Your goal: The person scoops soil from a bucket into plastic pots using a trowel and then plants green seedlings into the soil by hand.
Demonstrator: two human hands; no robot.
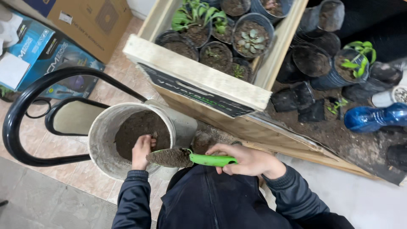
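- A black curved metal chair frame [25, 106] stands on the tiled floor [76, 178] at far left, with blue cardboard boxes [38, 51] behind it.
- A round white plastic bucket [99, 142], part full of dark soil [140, 131], sits just beside the chair frame.
- The left hand [141, 150] reaches into the bucket, fingers curled down onto the soil at the near rim; whether it grips anything I cannot tell.
- A green-handled garden trowel [190, 158], its blade heaped with soil, lies level over the bucket's near edge, blade touching the left hand.
- The right hand [248, 160] is closed around the trowel's green handle.
- A pale wooden crate [199, 74] of potted plants stands behind.
- A blue plastic bottle [375, 118] lies at far right.
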